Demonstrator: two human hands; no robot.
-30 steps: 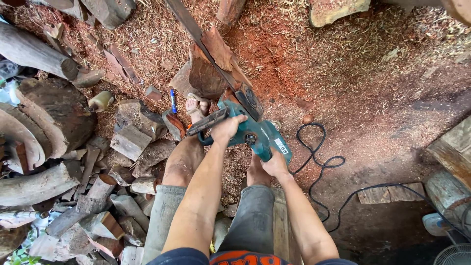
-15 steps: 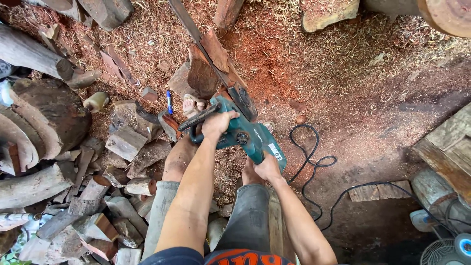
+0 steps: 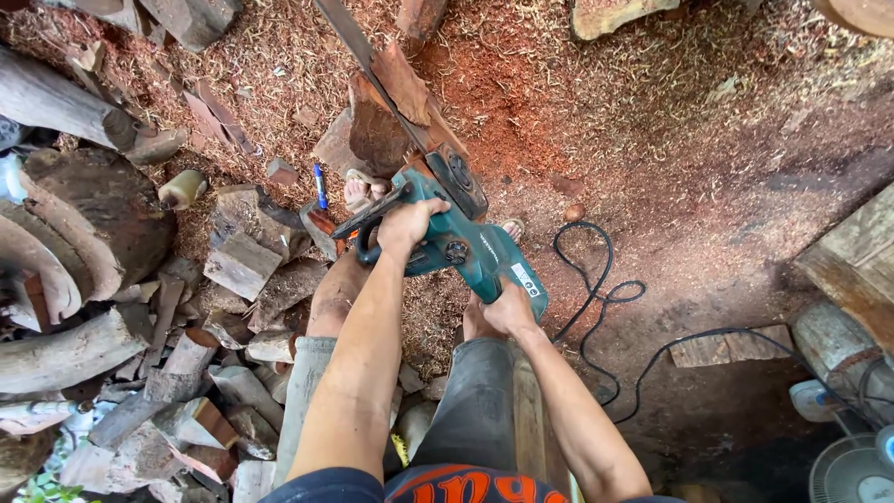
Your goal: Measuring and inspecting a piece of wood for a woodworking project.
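A teal electric chainsaw points away from me, its long bar laid across a reddish block of wood on the sawdust-covered ground. My left hand is closed around the saw's black front handle. My right hand grips the rear handle near the cord end. My bare foot in a sandal rests beside the block, just left of the saw body. The bar's far tip runs out of the frame at the top.
A black power cord loops on the ground to the right. Split wood pieces and big logs pile up at left. A blue marker lies near the foot. A fan and planks stand at right.
The view has shifted slightly; the saw and both hands sit a little lower and further right in view. The grip on both handles is unchanged.
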